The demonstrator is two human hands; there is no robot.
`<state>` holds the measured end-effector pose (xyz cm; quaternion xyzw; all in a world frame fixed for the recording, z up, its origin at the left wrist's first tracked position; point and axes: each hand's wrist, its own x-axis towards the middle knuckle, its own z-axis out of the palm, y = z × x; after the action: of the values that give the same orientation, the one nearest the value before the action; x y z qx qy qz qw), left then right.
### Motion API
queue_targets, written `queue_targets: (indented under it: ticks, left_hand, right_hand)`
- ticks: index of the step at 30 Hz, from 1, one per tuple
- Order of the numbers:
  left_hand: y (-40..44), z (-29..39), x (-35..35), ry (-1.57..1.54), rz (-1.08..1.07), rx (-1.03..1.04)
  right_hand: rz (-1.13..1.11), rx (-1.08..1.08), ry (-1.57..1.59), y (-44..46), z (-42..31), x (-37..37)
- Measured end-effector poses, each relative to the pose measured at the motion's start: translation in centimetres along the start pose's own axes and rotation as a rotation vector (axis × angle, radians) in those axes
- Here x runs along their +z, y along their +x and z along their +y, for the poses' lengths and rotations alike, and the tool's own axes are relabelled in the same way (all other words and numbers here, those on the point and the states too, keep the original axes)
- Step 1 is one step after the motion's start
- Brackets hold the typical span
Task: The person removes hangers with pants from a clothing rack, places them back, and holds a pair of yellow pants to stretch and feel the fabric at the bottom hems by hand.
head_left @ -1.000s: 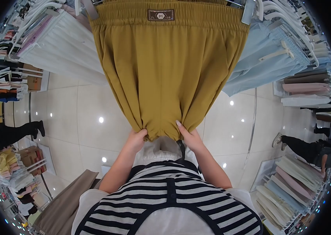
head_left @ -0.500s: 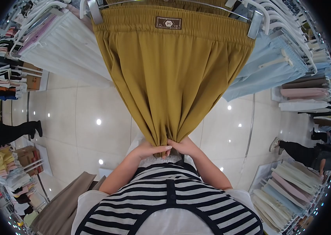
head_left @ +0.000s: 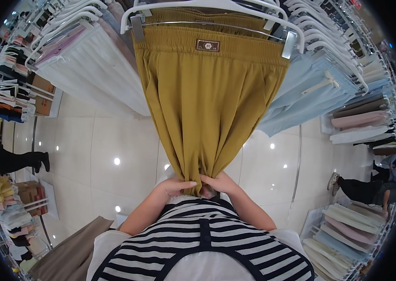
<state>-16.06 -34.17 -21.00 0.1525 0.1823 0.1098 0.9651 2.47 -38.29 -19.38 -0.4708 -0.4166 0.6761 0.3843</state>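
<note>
Mustard-yellow pants (head_left: pixel 207 89) hang by metal clips from a white hanger (head_left: pixel 212 6), with a dark brown label (head_left: pixel 208 45) on the elastic waistband. Their lower part is gathered toward my body. My left hand (head_left: pixel 178 185) is closed on the gathered cloth, thumb on top. Close beside it, my right hand (head_left: pixel 214 182) grips the same pants from the other side. The fingers beneath the cloth are partly hidden. Behind the front pair, another mustard waistband (head_left: pixel 235 21) shows.
White pants (head_left: pixel 99 70) hang to the left and light blue pants (head_left: pixel 306 89) to the right on the same rack. Brown pants (head_left: pixel 74 250) are at lower left. A person in black (head_left: pixel 13 157) stands far left, another person (head_left: pixel 362 189) far right. Tiled floor (head_left: pixel 118 140) lies below.
The hanger and waistband now appear lower and smaller, with more of the rack in view. My hands sit slightly lower and a little further apart, still holding the pants.
</note>
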Motion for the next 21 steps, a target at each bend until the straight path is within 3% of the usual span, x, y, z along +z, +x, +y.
queue_targets:
  ticks: [2, 3, 5, 7, 8, 10, 14, 16, 20, 21]
  left_hand:
    - [0.7, 0.3, 0.1, 0.331, 0.125, -0.058]
    - [0.8, 0.4, 0.3, 0.339, 0.119, -0.053]
    - [0.9, 0.7, 0.9, 0.581, 0.329, 0.087]
    - [0.6, 0.5, -0.2, 0.676, 0.373, 0.121]
    - [0.4, 0.3, -0.6, 0.759, 0.422, 0.149]
    - [0.2, 0.4, -0.5, 0.703, 0.510, 0.212]
    - [0.7, -0.1, -1.6, 0.452, 0.711, 0.315]
    - [1.2, 0.1, -0.7, 0.340, 0.696, 0.323]
    - [1.6, 0.8, 0.5, -0.058, 0.438, 0.261]
    - [1.6, 0.9, 0.8, -0.165, 0.321, 0.238]
  right_hand:
    - [0.016, -0.031, 0.055, -0.1, -0.1, 0.1]
    - [0.084, -0.042, 0.016, 0.1, 0.3, -0.1]
    - [0.155, -0.066, -0.026, 0.5, 1.2, -0.8]
    - [0.156, -0.142, -0.329, 0.5, 1.2, -1.9]
    - [0.158, -0.152, -0.331, 0.1, 1.0, -2.3]
    - [0.441, -0.323, -1.353, -0.6, -0.9, -2.4]
    - [0.437, -0.170, -1.383, -0.4, -0.9, -3.0]
    - [0.206, 0.258, -0.986, 0.1, -1.3, -2.8]
    - [0.125, 0.243, -0.780, 1.6, 0.5, -2.7]
    - [0.219, 0.237, -0.351, 2.1, 1.1, -2.1]
